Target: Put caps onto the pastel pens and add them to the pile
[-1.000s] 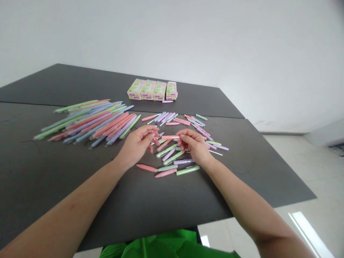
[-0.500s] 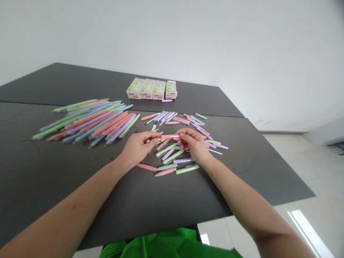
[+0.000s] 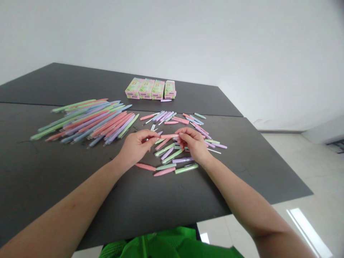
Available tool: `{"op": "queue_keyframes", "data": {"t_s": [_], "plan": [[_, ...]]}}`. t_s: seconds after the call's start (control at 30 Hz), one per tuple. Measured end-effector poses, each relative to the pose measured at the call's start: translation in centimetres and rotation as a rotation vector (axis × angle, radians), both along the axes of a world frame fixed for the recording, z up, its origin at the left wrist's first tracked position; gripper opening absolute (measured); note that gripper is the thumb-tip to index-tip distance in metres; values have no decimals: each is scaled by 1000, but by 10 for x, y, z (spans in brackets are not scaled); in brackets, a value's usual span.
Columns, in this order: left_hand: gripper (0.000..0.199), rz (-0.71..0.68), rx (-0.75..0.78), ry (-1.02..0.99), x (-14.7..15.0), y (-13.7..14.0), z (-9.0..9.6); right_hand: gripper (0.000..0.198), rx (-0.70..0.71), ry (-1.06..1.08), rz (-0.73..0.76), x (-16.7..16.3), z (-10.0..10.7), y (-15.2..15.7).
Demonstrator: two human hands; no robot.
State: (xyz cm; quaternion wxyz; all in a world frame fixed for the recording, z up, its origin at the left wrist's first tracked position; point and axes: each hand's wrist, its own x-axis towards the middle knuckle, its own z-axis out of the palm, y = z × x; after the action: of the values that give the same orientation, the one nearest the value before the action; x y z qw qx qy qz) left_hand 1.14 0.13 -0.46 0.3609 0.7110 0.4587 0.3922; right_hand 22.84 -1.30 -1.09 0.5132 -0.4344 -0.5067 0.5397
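Both hands of the person are above the middle of the worktop (image 3: pixel 150 193), and between them is a pink pen barrel (image 3: pixel 169 136), which stretches almost level from one hand to the other. The right hand (image 3: pixel 195 145) has its grip closed on the right end of this barrel, the thumb and the fingers pressed together on it. The left hand (image 3: pixel 135 145) has its grip pinched at the left end, with thumb and forefinger close together; whether a small part is also hidden between these fingertips, I cannot tell. Under and around the hands, many loose pen parts (image 3: pixel 172 157) are scattered in pink, green, purple and blue, and a thin white stick (image 3: pixel 214 151) lies to the right among them. On the side nearest to the person lie a pink tapered piece (image 3: pixel 164 172) and, just beside its right end, a light green barrel (image 3: pixel 186 169). To the left of the scattered parts there is a large pile of pens (image 3: pixel 88 123), most of which point toward the upper right. Farther back, four small boxes (image 3: pixel 146 89) in pink and green stand in a row, and a purple piece (image 3: pixel 166 100) lies just in front of them.
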Motion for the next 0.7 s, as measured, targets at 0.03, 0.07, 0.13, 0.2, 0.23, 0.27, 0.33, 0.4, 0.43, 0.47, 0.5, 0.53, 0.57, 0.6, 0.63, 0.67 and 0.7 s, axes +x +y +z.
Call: {"op": "queue_keyframes", "data": {"t_s": [0.03, 0.07, 0.13, 0.2, 0.23, 0.27, 0.33, 0.4, 0.43, 0.47, 0.5, 0.53, 0.57, 0.6, 0.63, 0.67, 0.7], "plan": [[23, 0, 3, -3, 0, 0, -1, 19, 7, 10, -19, 0, 0, 0], [23, 1, 5, -6, -1, 1, -1, 19, 12, 18, -32, 1, 0, 1], [23, 4, 6, -9, -1, 1, -3, 18, 10, 12, -29, 2, -1, 2], [23, 5, 3, -8, -1, 1, -4, 19, 9, -11, -3, 2, -2, 2], [23, 3, -2, -10, 0, 1, -4, 19, 11, -25, 9, 2, -2, 2], [24, -2, -10, -18, 0, 1, -4, 20, 13, -37, 20, 2, -3, 2], [25, -18, -30, -46, 1, 1, -3, 20, 10, -50, 39, 2, -2, 1], [26, -34, -44, -79, 1, 0, -1, 20, -1, -50, 55, 1, -2, 0], [25, -43, -46, -92, 2, 0, -1, 20, -6, -44, 61, 1, -2, 0], [24, -53, -48, -105, 2, 0, 0, 20, -14, -36, 65, 1, -2, 0], [22, -64, -51, -117, 2, 0, 1, 20, -26, -28, 69, 1, -3, 0], [21, -74, -54, -127, 2, -1, 1, 20, -39, -19, 73, 1, -4, 1], [20, -85, -56, -134, 2, -1, 1, 21, -52, -8, 77, 0, -5, 1], [20, -92, -54, -138, 1, -1, 1, 22, -65, 5, 80, 0, -6, 2], [20, -94, -47, -137, 1, -1, 2, 22, -75, 23, 82, 0, -7, 2], [21, -97, -37, -130, 0, 0, 2, 23, -84, 44, 84, -1, -8, 3], [22, -98, -24, -120, -1, 0, 2, 23, -93, 70, 84, -1, -9, 3]]}}
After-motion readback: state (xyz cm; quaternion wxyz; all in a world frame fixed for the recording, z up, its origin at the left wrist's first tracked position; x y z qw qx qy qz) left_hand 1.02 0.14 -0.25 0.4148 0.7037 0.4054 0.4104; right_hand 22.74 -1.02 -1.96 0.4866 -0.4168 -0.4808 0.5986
